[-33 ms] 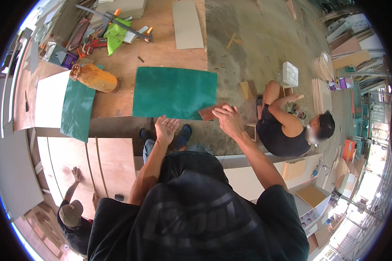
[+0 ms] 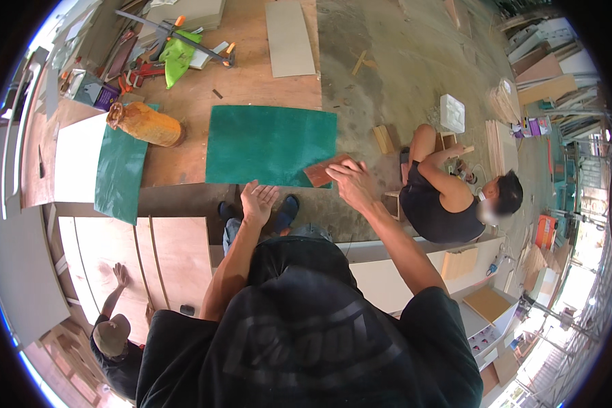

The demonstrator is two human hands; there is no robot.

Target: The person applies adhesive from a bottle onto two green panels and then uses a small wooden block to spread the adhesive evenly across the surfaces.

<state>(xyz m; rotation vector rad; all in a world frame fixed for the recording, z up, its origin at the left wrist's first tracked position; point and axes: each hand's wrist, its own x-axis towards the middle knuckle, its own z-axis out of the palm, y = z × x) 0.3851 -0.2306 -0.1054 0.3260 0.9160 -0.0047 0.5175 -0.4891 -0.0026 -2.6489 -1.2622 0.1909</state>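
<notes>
Hidden or doubtful, as seen from where I stand: the right end of the brown slab [image 2: 323,172], covered by fingers; the middle of the second green sheet [image 2: 119,163], partly behind an orange jar [image 2: 148,124], which may be standing or lying, I cannot tell; the clutter at the table's [image 2: 177,166] far left corner, overlapped and cut off by the rim of the view.

Main green sheet [image 2: 270,144]: one, deep green, rectangular, flat on the table, paler streaks across its face, its right end seemingly reaching past the table's right edge. Brown slab: one, reddish-brown, thin, oblong, set aslant over the sheet's near right corner.

Right hand [image 2: 352,182]: one, fingers bent and closed on the slab's right end. Left hand [image 2: 259,202]: one, loosely open, nothing seen in it, at the sheet's near edge; contact cannot be told.

Also counted. Green sheets: two in all. White sheet [image 2: 81,163]: one, beside the second green one. Jar: one. Bar clamp [image 2: 204,49]: one, long, with orange parts. Lime-green bag [image 2: 179,61]: one, crumpled. Pale board [image 2: 290,39]: one, at the table's far side. Co-workers: two, one seated low at right [image 2: 449,194], one in a cap at lower left [image 2: 112,340].
</notes>
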